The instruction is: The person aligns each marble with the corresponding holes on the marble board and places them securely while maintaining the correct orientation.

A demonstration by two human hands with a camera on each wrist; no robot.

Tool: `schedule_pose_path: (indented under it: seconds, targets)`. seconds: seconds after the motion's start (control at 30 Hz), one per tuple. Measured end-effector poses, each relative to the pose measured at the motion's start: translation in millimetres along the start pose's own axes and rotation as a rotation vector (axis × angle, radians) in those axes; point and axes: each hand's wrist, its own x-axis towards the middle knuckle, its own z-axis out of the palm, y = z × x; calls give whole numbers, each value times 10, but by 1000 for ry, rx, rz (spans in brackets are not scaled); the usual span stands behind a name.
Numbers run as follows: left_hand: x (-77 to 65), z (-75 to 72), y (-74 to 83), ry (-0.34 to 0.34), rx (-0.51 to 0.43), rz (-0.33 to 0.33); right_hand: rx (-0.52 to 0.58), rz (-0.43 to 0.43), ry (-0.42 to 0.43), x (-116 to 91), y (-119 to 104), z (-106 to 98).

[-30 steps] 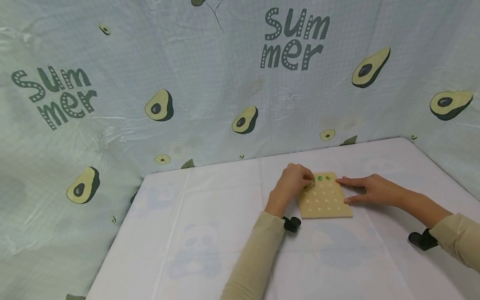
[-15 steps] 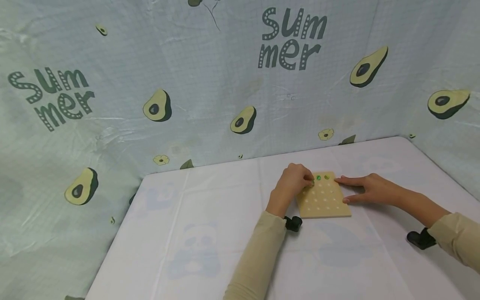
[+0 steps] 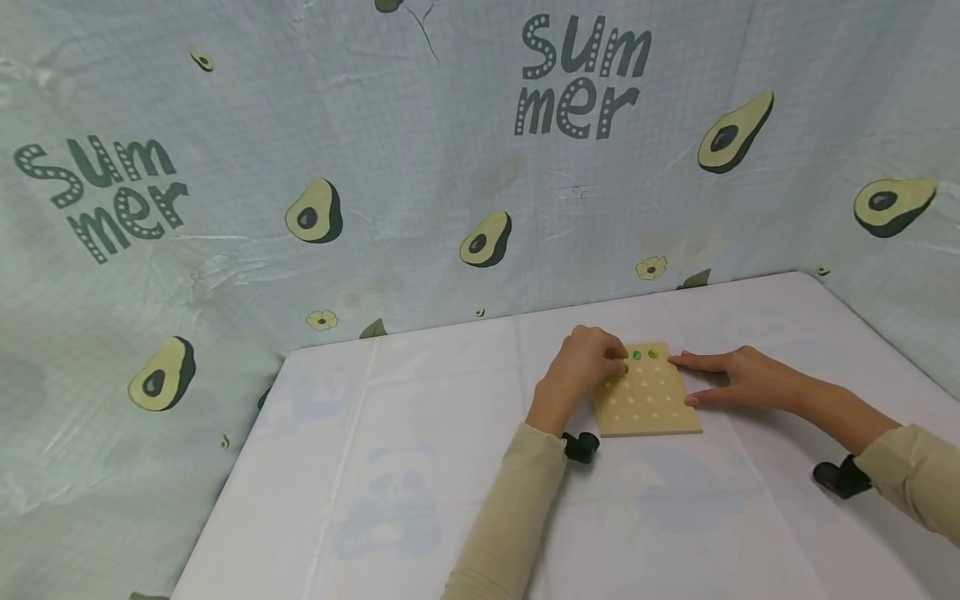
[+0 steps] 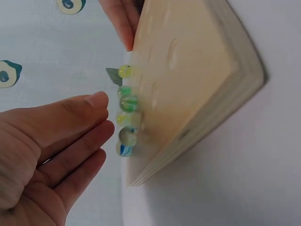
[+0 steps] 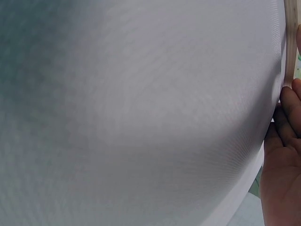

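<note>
A light wooden board (image 3: 651, 408) with rows of shallow dimples lies on the table. Glass marbles sit in its far rows, among them a green marble (image 3: 637, 355) and a yellow marble (image 3: 653, 353). My left hand (image 3: 583, 362) is over the board's far left part, by another green marble (image 4: 128, 103). In the left wrist view its thumb and fingers are fairly straight, with a small gap to the marbles. A clear marble (image 4: 127, 136) and a blue-streaked marble (image 4: 125, 149) show there too. My right hand (image 3: 753, 381) touches the board's right edge with extended forefinger and thumb.
A white tablecloth (image 3: 420, 400) with faint panda prints covers the table. Behind it hangs a pale curtain (image 3: 405, 167) printed with avocados. Each wrist wears a black camera mount, the left one (image 3: 582, 447) close to the board's near left corner.
The left fingertips have drawn slightly back from the green marble, which stays on the board. The right hand keeps its place at the edge. The head view has shifted a little.
</note>
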Motion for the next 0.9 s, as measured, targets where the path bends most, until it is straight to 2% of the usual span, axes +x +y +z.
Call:
schedule_pose_path:
  seconds: [0.13, 0.27, 0.37, 0.53, 0.7, 0.9]
  targets:
    - [-42, -154, -77, 0, -4, 51, 2, -3, -13, 14, -7, 5]
    - [-118, -354, -234, -21, 51, 99, 7, -7, -9, 19, -3, 15]
    - [-206, -499, -416, -64, 72, 129, 15, -3, -5, 23, -1, 26]
    - [-372, -679, -812, -144, 5, 169, 10, -4, -4, 33, -9, 34]
    - [-462, -754, -1094, -188, -16, 245, -1, -11, -6, 31, -20, 6]
    - [-385, -730, -1156, -253, -32, 397, 10, -12, 6, 18, -10, 17]
